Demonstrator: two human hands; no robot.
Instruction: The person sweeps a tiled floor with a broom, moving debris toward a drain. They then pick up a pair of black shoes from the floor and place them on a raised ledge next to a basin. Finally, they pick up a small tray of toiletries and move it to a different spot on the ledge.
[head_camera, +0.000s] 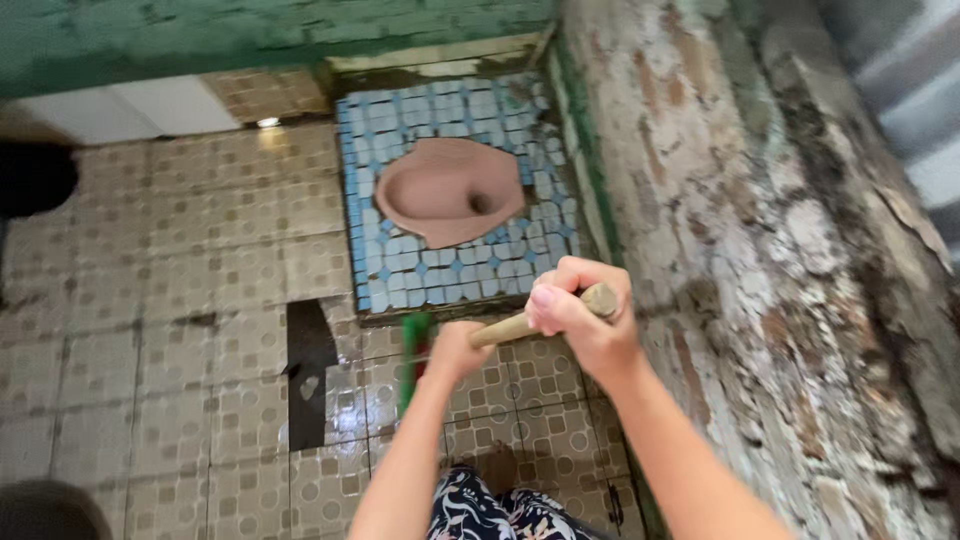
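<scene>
My right hand (582, 305) grips the top end of a wooden broom handle (505, 327). Lower down the same handle sits my left hand (458, 350), closed around it. The green brush head (413, 352) rests on the wet patterned floor tiles (180, 300), just below the raised blue-tiled step. A pink squat toilet pan (448, 190) is set into that blue mosaic platform (440, 275) ahead of my hands.
A peeling, crumbling wall (760, 250) runs along the right side, close to my right arm. A dark gap of missing tile (308, 370) lies left of the brush. A green-painted wall (200, 30) closes the far end. My patterned clothing (490, 510) shows at the bottom.
</scene>
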